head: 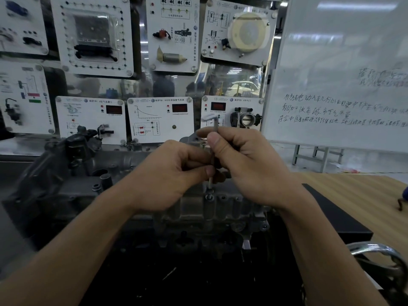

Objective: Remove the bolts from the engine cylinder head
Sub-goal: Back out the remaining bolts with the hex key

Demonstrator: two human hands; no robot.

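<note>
Before sensor panels [160, 119], left hand [172, 173] and right hand [249, 164] pinch a half-hidden, blurred hex key [215, 127] standing in a bolt [209, 196].

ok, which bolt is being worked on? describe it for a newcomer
Start at the grey engine cylinder head below the white training panels. Its near edge has a row of round bosses. The bolt is the only one with a hex key standing in it, held by left hand and right hand.
</note>
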